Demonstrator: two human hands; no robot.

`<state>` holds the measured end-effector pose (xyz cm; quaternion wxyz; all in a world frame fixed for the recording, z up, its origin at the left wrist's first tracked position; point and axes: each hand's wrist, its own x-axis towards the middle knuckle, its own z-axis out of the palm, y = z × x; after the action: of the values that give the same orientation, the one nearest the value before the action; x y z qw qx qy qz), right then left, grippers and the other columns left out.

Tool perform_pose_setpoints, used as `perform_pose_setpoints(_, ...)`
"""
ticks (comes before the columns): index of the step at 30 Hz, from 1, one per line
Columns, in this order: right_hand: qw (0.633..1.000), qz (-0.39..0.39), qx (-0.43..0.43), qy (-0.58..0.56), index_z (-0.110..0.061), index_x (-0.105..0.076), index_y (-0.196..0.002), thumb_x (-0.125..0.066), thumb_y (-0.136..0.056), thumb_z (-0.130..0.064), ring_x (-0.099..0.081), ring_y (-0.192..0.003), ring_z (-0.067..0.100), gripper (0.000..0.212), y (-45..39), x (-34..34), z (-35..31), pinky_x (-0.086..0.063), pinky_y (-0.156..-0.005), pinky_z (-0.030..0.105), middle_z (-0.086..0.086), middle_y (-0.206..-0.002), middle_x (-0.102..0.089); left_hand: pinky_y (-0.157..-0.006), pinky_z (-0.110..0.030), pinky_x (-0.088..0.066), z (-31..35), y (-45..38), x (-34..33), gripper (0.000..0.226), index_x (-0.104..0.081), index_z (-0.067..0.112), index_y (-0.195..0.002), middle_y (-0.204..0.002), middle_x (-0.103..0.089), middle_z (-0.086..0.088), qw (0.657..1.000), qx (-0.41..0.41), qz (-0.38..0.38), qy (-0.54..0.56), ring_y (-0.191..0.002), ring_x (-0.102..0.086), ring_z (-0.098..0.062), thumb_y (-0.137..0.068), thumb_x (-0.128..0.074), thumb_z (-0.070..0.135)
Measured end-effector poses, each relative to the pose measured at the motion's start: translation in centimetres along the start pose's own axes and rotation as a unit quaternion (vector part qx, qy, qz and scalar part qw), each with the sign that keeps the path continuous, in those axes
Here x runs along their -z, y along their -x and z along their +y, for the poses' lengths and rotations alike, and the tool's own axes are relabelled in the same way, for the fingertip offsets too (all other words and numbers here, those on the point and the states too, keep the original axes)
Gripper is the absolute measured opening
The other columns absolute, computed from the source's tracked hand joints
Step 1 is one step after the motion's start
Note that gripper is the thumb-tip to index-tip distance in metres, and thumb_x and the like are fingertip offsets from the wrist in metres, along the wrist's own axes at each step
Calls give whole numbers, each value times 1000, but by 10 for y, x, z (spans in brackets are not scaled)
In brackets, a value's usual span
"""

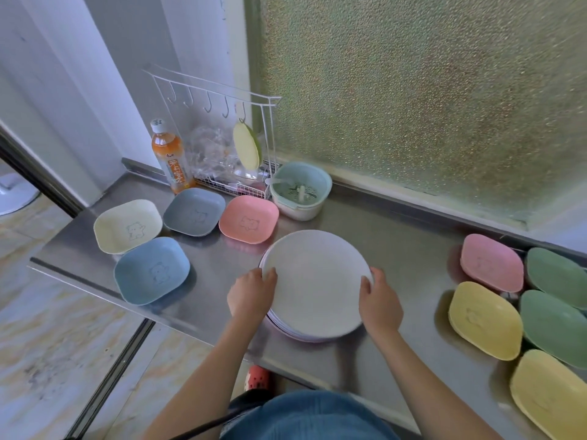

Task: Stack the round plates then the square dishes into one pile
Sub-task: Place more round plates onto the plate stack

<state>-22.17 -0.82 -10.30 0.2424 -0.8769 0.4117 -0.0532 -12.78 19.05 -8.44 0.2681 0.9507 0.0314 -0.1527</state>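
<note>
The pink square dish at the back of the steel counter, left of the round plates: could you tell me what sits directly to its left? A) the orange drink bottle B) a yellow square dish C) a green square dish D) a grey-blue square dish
D: the pink square dish has the grey-blue square dish directly to its left on the steel counter.

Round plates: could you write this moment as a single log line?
round plates stacked | left hand grips left rim | right hand grips right rim | square dishes not yet added

9 sq dishes, 1 plate stack
</note>
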Motion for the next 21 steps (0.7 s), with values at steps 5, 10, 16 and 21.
perform_pose_setpoints(5,999,-21,4,27,-21,-47,-125,-39,-96,-31,-59,-100,34,31,-3,-4,9,-40,-70,35,13,-109,-64,-77,-34,-45,3,0,2,45,-63,8,-100,-106,-66,-15,994,-25,9,-104,-98,-62,-36,-95,-32,41)
perform_pose_setpoints(10,991,-68,7,-116,-13,-36,-140,-39,-97,-20,-43,-125,36,44,-6,-17,12,-37,-99,40,16,-137,-48,-95,-44,-39,-12,-8,-3,35,-45,1,-118,-121,-53,-21,996,-84,1,-24,-113,-50,-39,-99,-35,28)
perform_pose_setpoints(16,977,-107,-4,-186,-9,-23,-146,-34,-99,-14,-40,-132,32,49,-5,-25,-4,-33,-104,36,16,-146,-40,-99,-38,-38,-13,-15,-5,51,-17,11,-150,-136,-49,-21,988,-114,-68,73,-121,-48,-37,-101,-30,14)
perform_pose_setpoints(21,980,-84,-13,-182,-9,-26,-145,-33,-99,-14,-43,-129,34,47,-6,-30,-7,-35,-103,39,17,-145,-41,-95,-36,-40,-14,-21,-4,47,-23,12,-147,-134,-52,-20,988,-123,-67,71,-118,-52,-37,-100,-30,12)
